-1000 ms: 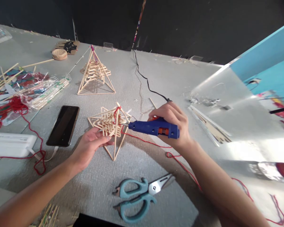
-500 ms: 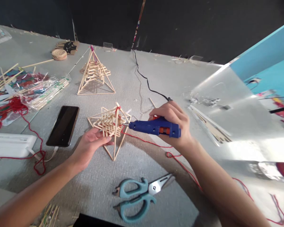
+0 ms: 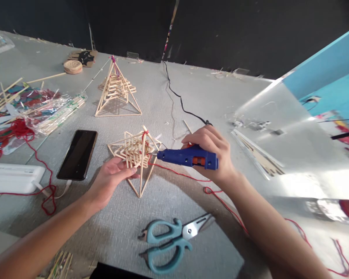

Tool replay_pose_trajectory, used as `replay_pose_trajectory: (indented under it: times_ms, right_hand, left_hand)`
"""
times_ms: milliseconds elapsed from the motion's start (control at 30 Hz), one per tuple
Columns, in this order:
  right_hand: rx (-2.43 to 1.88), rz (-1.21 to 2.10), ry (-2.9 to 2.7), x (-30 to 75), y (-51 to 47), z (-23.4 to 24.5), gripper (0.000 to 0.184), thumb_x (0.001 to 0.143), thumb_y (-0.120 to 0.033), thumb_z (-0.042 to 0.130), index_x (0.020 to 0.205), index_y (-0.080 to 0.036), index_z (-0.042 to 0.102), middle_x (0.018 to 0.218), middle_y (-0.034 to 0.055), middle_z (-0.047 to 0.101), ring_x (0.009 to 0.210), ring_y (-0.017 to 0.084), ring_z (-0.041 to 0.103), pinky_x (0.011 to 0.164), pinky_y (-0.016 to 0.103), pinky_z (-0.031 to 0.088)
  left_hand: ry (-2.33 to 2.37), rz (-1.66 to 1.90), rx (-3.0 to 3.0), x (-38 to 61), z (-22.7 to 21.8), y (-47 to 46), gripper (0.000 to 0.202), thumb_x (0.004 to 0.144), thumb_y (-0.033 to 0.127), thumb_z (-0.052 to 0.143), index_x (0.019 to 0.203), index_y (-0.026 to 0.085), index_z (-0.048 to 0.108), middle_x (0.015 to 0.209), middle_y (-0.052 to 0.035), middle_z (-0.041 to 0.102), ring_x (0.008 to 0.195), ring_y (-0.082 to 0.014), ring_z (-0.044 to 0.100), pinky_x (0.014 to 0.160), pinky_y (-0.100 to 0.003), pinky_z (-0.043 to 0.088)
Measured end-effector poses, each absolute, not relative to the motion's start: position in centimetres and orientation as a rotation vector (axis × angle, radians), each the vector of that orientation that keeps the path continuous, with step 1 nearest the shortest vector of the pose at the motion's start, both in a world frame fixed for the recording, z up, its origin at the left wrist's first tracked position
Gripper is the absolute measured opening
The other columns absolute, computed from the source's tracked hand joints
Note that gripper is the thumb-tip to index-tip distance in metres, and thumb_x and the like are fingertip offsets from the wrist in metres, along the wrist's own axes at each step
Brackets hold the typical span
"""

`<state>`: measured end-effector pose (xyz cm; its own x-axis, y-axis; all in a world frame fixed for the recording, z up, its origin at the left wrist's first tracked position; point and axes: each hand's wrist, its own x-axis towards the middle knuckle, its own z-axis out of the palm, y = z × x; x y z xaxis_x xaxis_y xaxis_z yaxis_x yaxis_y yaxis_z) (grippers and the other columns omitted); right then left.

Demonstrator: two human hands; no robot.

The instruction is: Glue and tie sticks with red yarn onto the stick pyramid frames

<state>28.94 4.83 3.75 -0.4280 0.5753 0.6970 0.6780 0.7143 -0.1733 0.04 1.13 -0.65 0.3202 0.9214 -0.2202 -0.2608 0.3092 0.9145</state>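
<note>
My left hand (image 3: 110, 178) grips a small pyramid frame of wooden sticks (image 3: 142, 182) by its stacked inner sticks, the frame tipped on its side. Red yarn (image 3: 177, 173) is tied at its tip and trails off to the right. In my right hand (image 3: 212, 151) is a blue hot glue gun (image 3: 177, 157), its nozzle pointing left at the inner sticks near the red yarn. Whether the nozzle touches them I cannot tell. Beyond stands a second stick pyramid (image 3: 118, 91), upright with purple yarn at its top.
Light-blue scissors (image 3: 168, 242) lie close in front. To the left are a phone (image 3: 77, 155), a white power strip or bank (image 3: 14, 178) and a heap of yarn and bagged sticks (image 3: 46, 110). A black cord (image 3: 180, 101) runs back from the glue gun.
The glue gun and my right hand have shifted slightly left, nearer the stick frame. My left hand and the frame have stayed in place.
</note>
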Motion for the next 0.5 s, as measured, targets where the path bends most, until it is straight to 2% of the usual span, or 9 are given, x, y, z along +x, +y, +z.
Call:
replay_pose_trajectory:
  times_ms: [233,500]
  right_hand:
    - [-0.921,-0.204,-2.144,29.11,4.91,3.83,0.01,0.096,-0.02,0.055,0.102,-0.026,0.059,0.078,0.0021,0.064,0.072,0.02,0.057,0.069,0.036,0.045]
    - [-0.952,-0.146,-2.111,29.14,4.73,4.22,0.016,0.09,-0.016,0.058,0.102,-0.027,0.06,0.078,0.001,0.063,0.072,0.02,0.058,0.07,0.036,0.046]
  left_hand:
    - [0.9,0.935,0.911,0.09,-0.4,1.17,0.022,0.082,0.025,0.08,0.104,0.023,0.077,0.091,-0.0041,0.075,0.101,-0.0242,0.069,0.085,-0.036,0.059]
    - [0.915,0.938,0.906,0.19,-0.26,1.16,0.023,0.081,0.025,0.08,0.104,0.023,0.076,0.092,-0.0042,0.075,0.096,-0.0235,0.069,0.082,-0.036,0.059]
